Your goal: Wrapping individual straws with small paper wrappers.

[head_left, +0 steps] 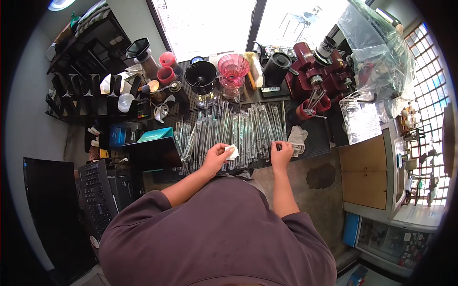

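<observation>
Many long thin sticks in clear plastic wrappers, perhaps wrapped drinking straws (236, 132), lie side by side across a black ribbed mat (315, 137). My left hand (216, 157) is over their near ends, pinching a small folded white tissue or paper (232, 152) between thumb and fingers. Near the right end of the row is my right hand (281, 152), its thumb and fingertips drawn together at the near end of the sticks. Whether it grips one of them cannot be told. A crumpled pale cloth (297, 139) lies just right of that hand.
Behind the row stand a black coffee dripper (201, 73), a pink dripper (233, 66), a black lidded canister (277, 68) and red coffee grinders (302, 68). A red cup (307, 109) holds metal utensils. A dark tablet or screen (152, 153) borders the row at left.
</observation>
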A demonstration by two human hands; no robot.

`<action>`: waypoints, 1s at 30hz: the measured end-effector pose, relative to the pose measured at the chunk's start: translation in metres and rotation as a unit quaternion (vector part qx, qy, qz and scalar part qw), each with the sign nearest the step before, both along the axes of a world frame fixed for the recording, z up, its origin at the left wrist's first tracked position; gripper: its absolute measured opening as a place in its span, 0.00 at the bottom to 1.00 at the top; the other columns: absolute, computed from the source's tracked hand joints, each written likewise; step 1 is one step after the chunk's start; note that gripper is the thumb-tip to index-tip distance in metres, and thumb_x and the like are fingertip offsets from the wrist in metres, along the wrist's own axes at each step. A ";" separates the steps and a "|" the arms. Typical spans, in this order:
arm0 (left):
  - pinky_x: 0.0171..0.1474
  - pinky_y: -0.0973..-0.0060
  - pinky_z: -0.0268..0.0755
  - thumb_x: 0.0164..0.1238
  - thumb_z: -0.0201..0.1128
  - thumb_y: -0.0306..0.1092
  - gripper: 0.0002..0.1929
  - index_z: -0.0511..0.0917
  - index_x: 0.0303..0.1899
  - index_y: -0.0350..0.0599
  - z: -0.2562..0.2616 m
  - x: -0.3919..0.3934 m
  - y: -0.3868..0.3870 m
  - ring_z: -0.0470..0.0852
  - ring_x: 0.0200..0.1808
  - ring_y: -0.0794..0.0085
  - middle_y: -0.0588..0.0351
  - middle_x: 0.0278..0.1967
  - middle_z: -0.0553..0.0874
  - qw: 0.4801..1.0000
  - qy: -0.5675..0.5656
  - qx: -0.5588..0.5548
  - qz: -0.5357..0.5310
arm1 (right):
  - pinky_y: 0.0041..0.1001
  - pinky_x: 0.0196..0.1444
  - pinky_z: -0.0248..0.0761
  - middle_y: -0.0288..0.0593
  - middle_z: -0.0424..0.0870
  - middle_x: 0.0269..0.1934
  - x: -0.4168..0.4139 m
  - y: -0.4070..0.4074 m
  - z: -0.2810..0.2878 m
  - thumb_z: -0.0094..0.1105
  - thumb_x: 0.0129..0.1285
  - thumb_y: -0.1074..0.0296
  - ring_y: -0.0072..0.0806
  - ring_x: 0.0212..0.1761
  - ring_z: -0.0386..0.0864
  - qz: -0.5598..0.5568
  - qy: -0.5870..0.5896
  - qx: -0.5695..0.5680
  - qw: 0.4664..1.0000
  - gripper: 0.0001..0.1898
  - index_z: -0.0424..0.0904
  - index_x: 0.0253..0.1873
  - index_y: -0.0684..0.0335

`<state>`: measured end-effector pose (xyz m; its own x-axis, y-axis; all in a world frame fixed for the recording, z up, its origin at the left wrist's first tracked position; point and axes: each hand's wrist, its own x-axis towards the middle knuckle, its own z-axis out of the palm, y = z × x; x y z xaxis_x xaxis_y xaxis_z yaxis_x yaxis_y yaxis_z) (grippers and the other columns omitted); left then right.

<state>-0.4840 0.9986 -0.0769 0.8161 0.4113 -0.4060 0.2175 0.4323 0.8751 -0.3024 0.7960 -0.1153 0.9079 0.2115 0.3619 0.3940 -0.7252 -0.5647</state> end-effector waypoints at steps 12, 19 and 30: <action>0.34 0.83 0.71 0.70 0.65 0.36 0.12 0.76 0.48 0.41 -0.002 -0.001 0.000 0.82 0.36 0.84 0.61 0.38 0.86 1.000 0.002 0.001 -0.001 | 0.29 0.33 0.72 0.43 0.82 0.32 -0.004 0.000 0.009 0.66 0.61 0.70 0.29 0.30 0.78 -0.028 0.145 0.157 0.977 0.06 0.80 0.37 0.66; 0.34 0.83 0.70 0.70 0.65 0.36 0.12 0.76 0.48 0.41 0.000 0.000 -0.001 0.82 0.37 0.83 0.60 0.38 0.86 1.000 0.001 0.009 -0.007 | 0.25 0.33 0.71 0.39 0.82 0.31 -0.003 -0.004 0.001 0.68 0.58 0.73 0.24 0.29 0.77 0.002 0.100 0.154 0.983 0.10 0.79 0.43 0.65; 0.34 0.82 0.71 0.70 0.64 0.34 0.11 0.76 0.48 0.40 -0.005 -0.001 0.000 0.82 0.37 0.82 0.59 0.39 0.87 1.000 -0.003 0.002 0.012 | 0.31 0.32 0.73 0.47 0.83 0.31 -0.006 -0.005 0.006 0.56 0.69 0.71 0.34 0.29 0.84 -0.044 0.089 0.204 0.974 0.08 0.76 0.48 0.68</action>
<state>-0.4849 0.9990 -0.0824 0.8082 0.4323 -0.3998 0.2027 0.4332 0.8782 -0.3082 0.7912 -0.1097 0.9719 0.0010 0.2355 0.2104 -0.4527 -0.8665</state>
